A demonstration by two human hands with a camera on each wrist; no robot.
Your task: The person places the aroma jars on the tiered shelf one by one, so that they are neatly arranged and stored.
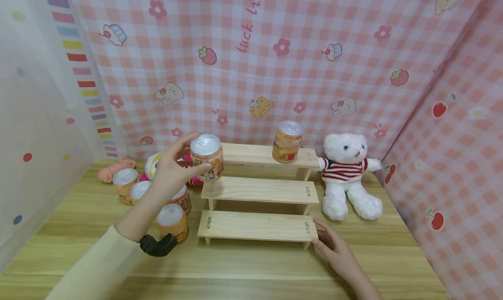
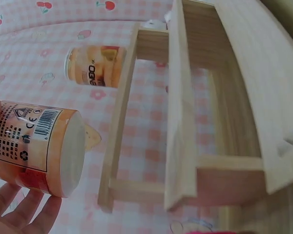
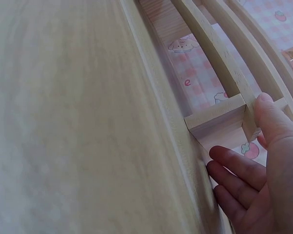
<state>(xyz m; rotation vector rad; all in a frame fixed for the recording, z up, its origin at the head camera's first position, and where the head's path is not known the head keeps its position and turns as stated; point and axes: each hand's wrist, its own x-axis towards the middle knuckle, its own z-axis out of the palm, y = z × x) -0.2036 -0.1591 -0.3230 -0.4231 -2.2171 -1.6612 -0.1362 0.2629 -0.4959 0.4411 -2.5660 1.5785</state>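
In the head view my left hand (image 1: 173, 167) grips an orange-labelled can (image 1: 207, 160) with a silver lid, upright near the left end of the three-step wooden shelf (image 1: 259, 188). The left wrist view shows the barcode on this can (image 2: 36, 144) and a gap between it and the shelf (image 2: 180, 122). A matching can (image 1: 287, 143) stands on the top step, towards the right. My right hand (image 1: 335, 252) holds the right end of the bottom step between thumb and index finger. In the right wrist view the thumb (image 3: 271, 117) touches the step's end; the other fingers extend below it.
Several more cans (image 1: 173, 221) stand on the table (image 1: 235, 274) left of the shelf, partly hidden by my left forearm. Behind them lie a pink plush item (image 1: 116, 169) and a partly covered doll. A white teddy bear (image 1: 346, 173) sits at the right. Checked cloth (image 1: 275, 73) hangs behind.
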